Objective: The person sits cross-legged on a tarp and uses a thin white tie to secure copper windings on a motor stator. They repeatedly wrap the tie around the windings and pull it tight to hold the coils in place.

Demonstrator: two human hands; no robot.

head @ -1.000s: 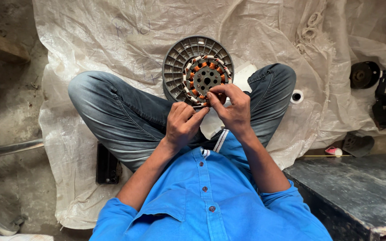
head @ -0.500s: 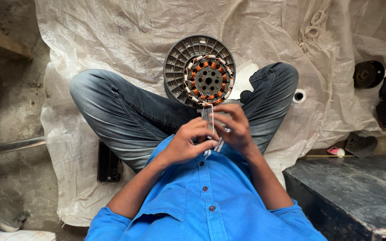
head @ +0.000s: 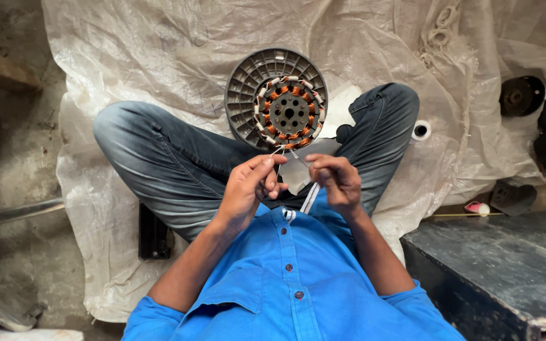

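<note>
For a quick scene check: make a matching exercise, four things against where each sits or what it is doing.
Things:
1. motor stator
2. white tape roll
3. left hand
4. grey block

Places or states:
A. on the sheet beside the right knee
B. at the lower right of the view
C. pinching a thin wire, fingers together
D. on a ribbed grey disc between the knees

Pairs: 1-D, 2-A, 3-C, 4-B
</note>
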